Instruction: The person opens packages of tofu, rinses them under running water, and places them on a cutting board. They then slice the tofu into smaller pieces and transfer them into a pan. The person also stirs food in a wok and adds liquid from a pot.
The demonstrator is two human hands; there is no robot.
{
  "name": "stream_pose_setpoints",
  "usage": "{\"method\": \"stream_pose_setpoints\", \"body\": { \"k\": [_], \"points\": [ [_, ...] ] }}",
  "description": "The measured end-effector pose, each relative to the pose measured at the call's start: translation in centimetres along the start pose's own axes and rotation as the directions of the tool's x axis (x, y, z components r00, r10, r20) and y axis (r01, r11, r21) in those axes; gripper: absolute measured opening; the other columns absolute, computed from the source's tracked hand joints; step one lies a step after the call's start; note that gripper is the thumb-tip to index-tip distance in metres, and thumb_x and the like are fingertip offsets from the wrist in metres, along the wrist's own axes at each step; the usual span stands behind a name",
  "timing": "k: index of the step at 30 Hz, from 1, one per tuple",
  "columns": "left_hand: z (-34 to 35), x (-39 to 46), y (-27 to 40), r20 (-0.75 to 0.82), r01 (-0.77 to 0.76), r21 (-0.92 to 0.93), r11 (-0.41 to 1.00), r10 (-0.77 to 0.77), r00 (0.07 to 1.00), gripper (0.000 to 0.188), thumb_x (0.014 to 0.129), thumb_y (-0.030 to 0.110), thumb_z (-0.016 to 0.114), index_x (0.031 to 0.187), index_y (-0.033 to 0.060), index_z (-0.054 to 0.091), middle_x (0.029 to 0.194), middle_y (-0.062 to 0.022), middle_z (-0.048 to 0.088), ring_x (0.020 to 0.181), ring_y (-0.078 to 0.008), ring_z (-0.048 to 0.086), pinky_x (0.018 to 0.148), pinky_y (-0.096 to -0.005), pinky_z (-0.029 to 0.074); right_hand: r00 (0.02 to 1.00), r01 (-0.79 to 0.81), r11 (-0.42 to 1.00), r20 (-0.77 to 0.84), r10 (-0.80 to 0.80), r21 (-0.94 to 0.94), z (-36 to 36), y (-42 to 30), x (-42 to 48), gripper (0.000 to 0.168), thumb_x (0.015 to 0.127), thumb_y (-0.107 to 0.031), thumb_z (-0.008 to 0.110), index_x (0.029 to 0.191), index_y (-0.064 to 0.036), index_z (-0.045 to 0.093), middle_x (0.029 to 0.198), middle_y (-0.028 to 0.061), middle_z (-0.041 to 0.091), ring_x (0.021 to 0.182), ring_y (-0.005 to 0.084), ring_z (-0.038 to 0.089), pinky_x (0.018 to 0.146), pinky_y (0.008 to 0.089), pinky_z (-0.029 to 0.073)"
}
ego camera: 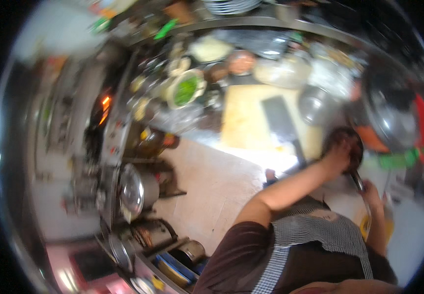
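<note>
My left hand reaches over a dark round pan; its fingers lie against or inside the pan, and blur hides their exact pose. Below and to the right, my right hand is closed around the pan's metal handle. Left of the pan, a cleaver lies flat on a pale cutting board, its dark handle pointing towards me. Behind the board's right side sits a metal bowl.
A large lidded pot and a green bottle stand at right. Chopped greens fill a white container beyond the board. At left, flames burn on a stove, with a lidded pot nearer.
</note>
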State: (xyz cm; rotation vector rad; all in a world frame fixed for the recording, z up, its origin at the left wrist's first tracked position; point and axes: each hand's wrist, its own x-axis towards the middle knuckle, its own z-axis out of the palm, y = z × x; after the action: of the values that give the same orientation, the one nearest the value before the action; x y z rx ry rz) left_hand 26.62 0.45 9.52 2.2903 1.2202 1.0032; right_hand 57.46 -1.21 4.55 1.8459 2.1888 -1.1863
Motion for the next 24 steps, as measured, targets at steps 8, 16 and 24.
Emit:
{"method": "stream_pose_setpoints", "body": {
  "k": [8, 16, 24],
  "points": [
    [-5.0, -8.4, 3.1, 0.201, 0.339, 0.144, 0.93, -0.363, 0.91, 0.04, 0.074, 0.007, 0.054, 0.113, 0.0069, 0.062, 0.109, -0.0148, 0.061, 0.11, -0.032, 0.053, 0.093, -0.0409, 0.043, 0.941, -0.294, 0.883, 0.272, 0.201, 0.365, 2.4, -3.5, 2.7, 0.035, 0.077, -0.003, 0.062, 0.111, 0.004, 0.054, 0.062, 0.0125, 0.055, 0.046, 0.0211, 0.054, 0.041, 0.0373, 0.044],
    [-11.9, -29.5, 3.6, -0.426, 0.744, -0.171, 0.646, -0.729, 0.536, 0.041, 0.076, -0.004, 0.056, 0.115, 0.0081, 0.061, 0.111, -0.0144, 0.061, 0.103, -0.0351, 0.057, 0.086, -0.039, 0.048, 0.986, -0.117, 0.933, 0.15, 0.069, 0.339, 2.7, -14.0, -8.2, 0.016, 0.071, -0.001, 0.059, 0.086, 0.002, 0.055, 0.063, 0.0056, 0.052, 0.06, 0.0145, 0.047, 0.056, 0.0315, 0.041],
    [-17.4, -51.2, 4.1, -0.373, 0.909, -0.355, 0.218, -0.925, 0.076, 0.031, 0.082, 0.011, 0.063, 0.113, 0.0093, 0.063, 0.106, -0.0136, 0.065, 0.097, -0.0299, 0.063, 0.083, -0.0379, 0.05, 0.958, -0.016, 0.964, 0.281, -0.061, 0.264, 11.3, -32.9, -11.4, 0.017, 0.068, -0.002, 0.06, 0.083, 0.0, 0.053, 0.066, 0.0024, 0.048, 0.06, 0.0133, 0.043, 0.055, 0.0297, 0.038]
  ]
}}
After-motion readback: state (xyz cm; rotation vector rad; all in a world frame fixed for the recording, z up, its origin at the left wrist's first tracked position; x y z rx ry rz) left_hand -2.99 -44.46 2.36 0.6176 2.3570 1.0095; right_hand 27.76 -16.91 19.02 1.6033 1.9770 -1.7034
